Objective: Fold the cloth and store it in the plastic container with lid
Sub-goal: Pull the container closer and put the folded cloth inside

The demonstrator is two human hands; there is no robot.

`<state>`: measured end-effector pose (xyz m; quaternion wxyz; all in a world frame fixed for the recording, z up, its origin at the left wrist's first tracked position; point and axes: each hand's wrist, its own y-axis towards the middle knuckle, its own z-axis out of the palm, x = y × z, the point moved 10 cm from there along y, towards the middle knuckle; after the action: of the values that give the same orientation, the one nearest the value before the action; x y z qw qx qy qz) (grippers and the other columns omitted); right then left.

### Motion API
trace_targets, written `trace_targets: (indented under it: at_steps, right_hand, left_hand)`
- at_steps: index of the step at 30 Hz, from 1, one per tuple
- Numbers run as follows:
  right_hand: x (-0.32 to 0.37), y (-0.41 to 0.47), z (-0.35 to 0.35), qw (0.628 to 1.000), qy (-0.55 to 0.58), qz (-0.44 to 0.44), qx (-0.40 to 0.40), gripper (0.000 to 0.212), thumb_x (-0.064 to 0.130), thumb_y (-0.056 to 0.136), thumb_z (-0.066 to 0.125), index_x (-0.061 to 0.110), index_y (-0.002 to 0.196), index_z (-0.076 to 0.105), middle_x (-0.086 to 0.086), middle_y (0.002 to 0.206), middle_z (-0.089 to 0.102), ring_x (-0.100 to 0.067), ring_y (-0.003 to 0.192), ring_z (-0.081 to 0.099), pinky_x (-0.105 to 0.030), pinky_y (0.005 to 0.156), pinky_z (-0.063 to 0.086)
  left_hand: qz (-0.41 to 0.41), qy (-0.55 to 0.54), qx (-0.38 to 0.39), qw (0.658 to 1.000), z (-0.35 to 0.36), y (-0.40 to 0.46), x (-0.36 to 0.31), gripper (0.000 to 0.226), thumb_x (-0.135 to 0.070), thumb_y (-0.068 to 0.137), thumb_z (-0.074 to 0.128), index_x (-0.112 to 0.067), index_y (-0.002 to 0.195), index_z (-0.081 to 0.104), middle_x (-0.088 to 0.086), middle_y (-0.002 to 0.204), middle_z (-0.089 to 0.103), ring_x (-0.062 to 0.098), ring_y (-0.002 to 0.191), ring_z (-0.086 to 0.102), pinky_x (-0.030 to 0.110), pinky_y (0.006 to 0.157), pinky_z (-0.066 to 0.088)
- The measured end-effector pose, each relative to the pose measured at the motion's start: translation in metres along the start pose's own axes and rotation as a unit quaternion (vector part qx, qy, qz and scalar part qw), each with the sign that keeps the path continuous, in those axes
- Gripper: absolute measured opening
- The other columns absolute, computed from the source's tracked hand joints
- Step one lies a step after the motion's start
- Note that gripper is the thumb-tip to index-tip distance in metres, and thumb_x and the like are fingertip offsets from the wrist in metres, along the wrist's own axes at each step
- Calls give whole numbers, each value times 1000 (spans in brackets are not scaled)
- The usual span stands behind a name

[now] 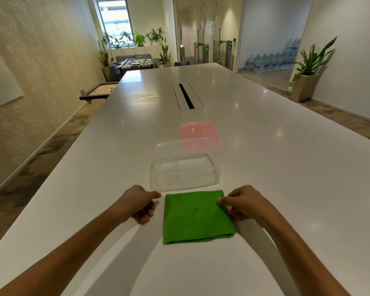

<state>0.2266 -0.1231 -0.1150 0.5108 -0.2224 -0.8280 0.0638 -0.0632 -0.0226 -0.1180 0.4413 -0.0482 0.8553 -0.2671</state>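
Note:
A green cloth [195, 217] lies folded into a rough square on the white table [286, 167], near me. My right hand [242, 205] pinches the cloth's far right corner between thumb and fingers. My left hand [140, 204] hovers just left of the cloth with its fingers curled, holding nothing and not touching the fabric. Right behind the cloth stands a clear plastic container [185, 167], open at the top and empty. Its pink lid [199, 133] rests flat on the table behind the container.
A cable slot [187, 96] is cut into the table's middle farther back. The table's left edge runs along a walkway by the wall. Potted plants, a foosball table and water bottles stand far off in the room.

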Motion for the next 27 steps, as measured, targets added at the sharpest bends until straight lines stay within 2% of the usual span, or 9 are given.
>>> trace_targets:
  at_steps: [3,6,10,12,14,16,18,21,27]
  right_hand:
    - [3,-4,1,999,-28,-6,-34,38,38,67,81,7,86,71,-10,72,73,-25,68,72,-44,74,60]
    - [7,-8,5,996,-78,-10,-51,46,45,65,79,10,94,68,-6,79,73,-23,72,71,-42,79,58]
    - [7,-9,11,994,-92,-20,-47,50,47,65,78,18,103,66,-1,89,72,-20,79,69,-39,82,55]
    - [7,-9,12,996,-78,-25,-44,49,42,66,78,18,107,66,0,90,73,-19,82,68,-38,81,55]
    - [9,-10,14,997,-54,-32,-38,44,34,67,78,20,107,66,1,86,73,-19,82,69,-37,80,54]
    - [10,-9,19,999,-15,-40,-17,44,26,67,78,19,108,66,4,74,70,-19,78,69,-38,78,53]
    - [11,-10,24,998,42,-47,10,41,17,68,77,18,108,66,6,62,65,-19,71,67,-41,76,54]
    - [18,-15,30,992,102,-62,48,34,5,74,73,22,102,65,0,65,59,-21,72,65,-42,77,54]
    - [46,-28,23,968,213,-91,96,32,-4,80,66,16,105,66,-7,70,47,-19,71,58,-28,68,57]
  left_hand:
    - [-4,60,49,997,20,-10,-6,50,-39,83,68,11,84,69,18,63,67,28,51,61,33,53,56]
    - [26,75,83,993,37,-16,-16,47,-36,77,75,9,88,68,17,65,68,27,52,62,33,57,58]
    - [56,50,73,994,46,-21,-22,42,-32,73,80,1,90,61,13,76,68,23,54,64,31,52,54]
    - [64,20,58,996,46,-22,-21,41,-27,70,83,-2,90,58,15,84,69,26,68,68,39,64,57]
    - [63,-30,62,996,48,-24,-18,46,-16,68,84,1,101,57,17,97,70,28,84,71,45,80,57]
    - [56,-89,77,991,53,-26,-14,51,-4,67,82,-1,110,55,17,104,69,29,91,70,46,85,57]
    - [48,-145,83,985,56,-29,-11,54,5,68,78,-3,114,52,18,107,68,32,94,69,46,84,57]
    - [44,-221,94,970,55,-33,-10,56,13,68,73,-4,117,51,17,110,68,34,100,66,46,85,55]
    - [104,-290,126,943,37,-44,-42,68,15,57,74,-7,117,52,16,108,71,34,99,67,41,76,56]
